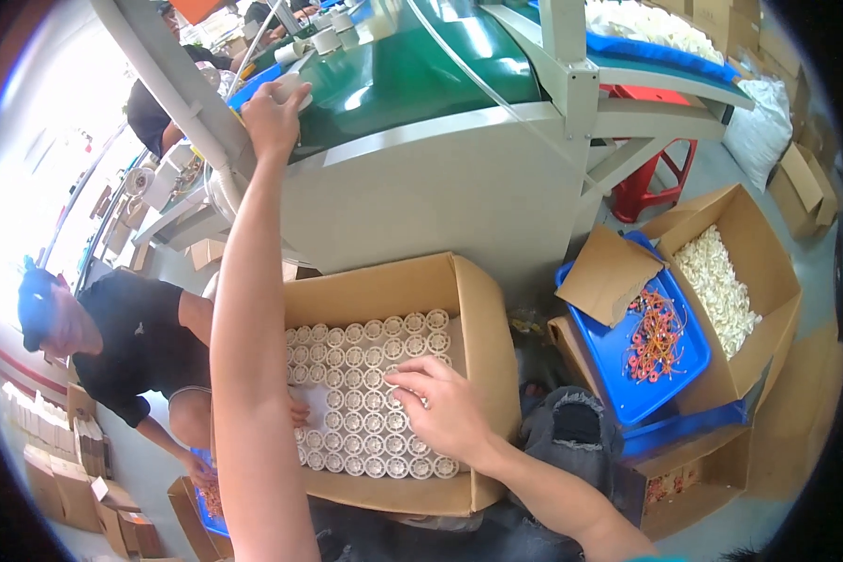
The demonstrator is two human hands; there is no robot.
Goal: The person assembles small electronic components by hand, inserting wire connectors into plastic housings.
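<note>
My left hand [273, 117] is raised at the near left edge of the green conveyor belt [412, 80]. Its fingers are closed round a small white cylindrical part [295, 86], partly hidden by them. Low over an open cardboard box [370, 283], my right hand [448, 412] has its fingers bent in a pinch at one of the white round plastic parts [375, 421]. The hand covers most of that part. Several rows of these parts stand side by side in the box. Another person's hand [298, 410] reaches in at the box's left, beside a pale gap in the rows.
A person in black [136, 323] crouches at left. At right, a blue tray [642, 398] holds orange-red wired pieces [660, 332], beside a carton [768, 272] of white pieces. The conveyor's metal frame [421, 197] stands beyond my box. A red stool [651, 192] sits under the table.
</note>
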